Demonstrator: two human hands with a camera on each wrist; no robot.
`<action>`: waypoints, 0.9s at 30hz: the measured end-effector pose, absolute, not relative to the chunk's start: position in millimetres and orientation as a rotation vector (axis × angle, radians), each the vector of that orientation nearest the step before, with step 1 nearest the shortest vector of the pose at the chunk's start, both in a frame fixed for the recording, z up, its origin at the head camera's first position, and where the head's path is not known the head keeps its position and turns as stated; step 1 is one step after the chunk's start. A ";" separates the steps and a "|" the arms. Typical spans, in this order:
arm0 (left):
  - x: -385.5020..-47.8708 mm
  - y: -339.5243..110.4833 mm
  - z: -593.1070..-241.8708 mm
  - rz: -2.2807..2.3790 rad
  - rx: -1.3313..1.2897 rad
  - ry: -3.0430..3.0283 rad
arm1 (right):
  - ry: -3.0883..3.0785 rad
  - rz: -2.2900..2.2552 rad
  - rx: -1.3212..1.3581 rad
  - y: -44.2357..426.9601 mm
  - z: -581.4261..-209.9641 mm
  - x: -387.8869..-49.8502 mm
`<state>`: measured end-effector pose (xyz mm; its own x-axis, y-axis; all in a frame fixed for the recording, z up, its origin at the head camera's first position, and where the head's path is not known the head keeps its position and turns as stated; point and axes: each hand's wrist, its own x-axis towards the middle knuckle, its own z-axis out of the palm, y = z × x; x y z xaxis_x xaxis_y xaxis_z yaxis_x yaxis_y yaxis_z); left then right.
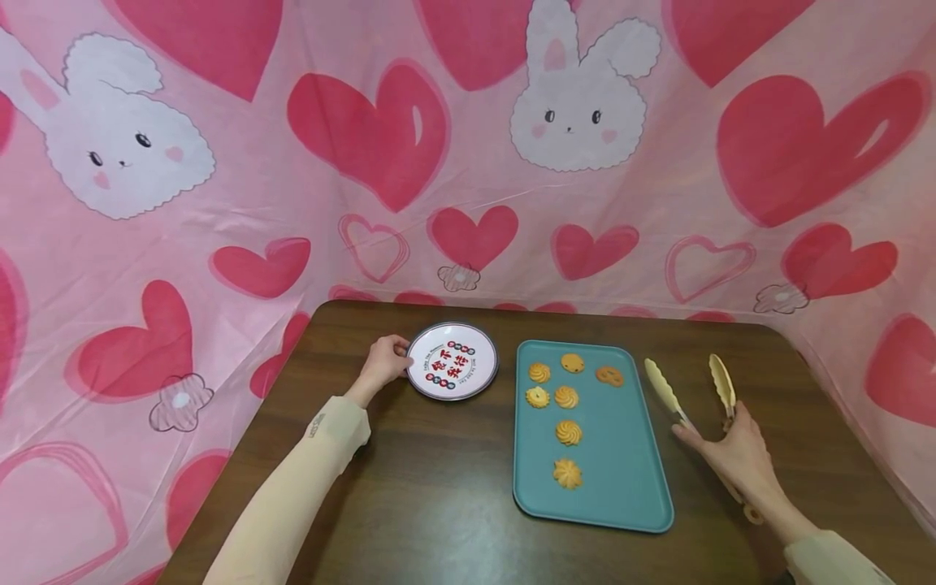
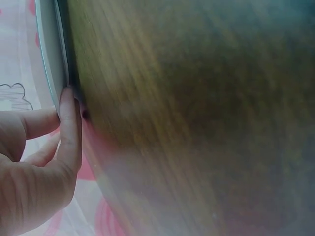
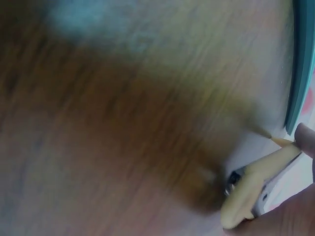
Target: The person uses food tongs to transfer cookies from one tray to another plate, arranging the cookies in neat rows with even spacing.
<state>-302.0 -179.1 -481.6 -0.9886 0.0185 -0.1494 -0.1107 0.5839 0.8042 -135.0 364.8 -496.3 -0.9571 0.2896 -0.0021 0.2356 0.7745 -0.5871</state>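
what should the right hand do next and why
Perhaps swing the tongs left over the tray, above the pretzel-shaped cookie: the right hand holds them spread beside the tray, that cookie looks nearest the tongs, and the plate, its rim pinched by the left hand, carries no cookie.

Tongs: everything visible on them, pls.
The tongs have two arms with broad, pale yellow tips that look plastic or silicone, silvery sections below them, and cream handles. A small tan loop shows at the near end. The arms are spread apart, tips toward the far side, with nothing gripped between them. They are to the right of the teal tray, apart from it. The right hand holds them. Whether they touch the table is unclear.
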 end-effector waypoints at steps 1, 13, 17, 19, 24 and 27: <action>-301.2 -179.1 -481.5 1.370 -0.073 2.666 | -2.868 0.939 -0.425 364.6 -496.5 -135.1; -292.1 -179.7 -481.7 1.373 -0.035 2.647 | -2.850 0.906 -0.447 365.5 -491.1 -136.4; -288.8 -178.8 -481.5 1.373 -0.032 2.644 | -2.838 0.872 -0.416 368.5 -487.1 -137.3; -286.7 -178.3 -481.4 1.365 -0.023 2.645 | -2.832 0.850 -0.407 370.3 -485.4 -137.8; -280.8 -176.2 -482.2 1.339 0.004 2.647 | -2.842 0.813 -0.407 374.9 -480.6 -138.6; -277.5 -174.9 -483.0 1.333 0.013 2.646 | -2.840 0.814 -0.390 376.2 -477.2 -139.1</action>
<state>-277.5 -174.9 -483.0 -0.9840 0.0882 -0.1551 -0.0722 0.5984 0.7980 -139.1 376.2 -477.2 -0.9529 0.2918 0.0824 0.2038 0.8176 -0.5385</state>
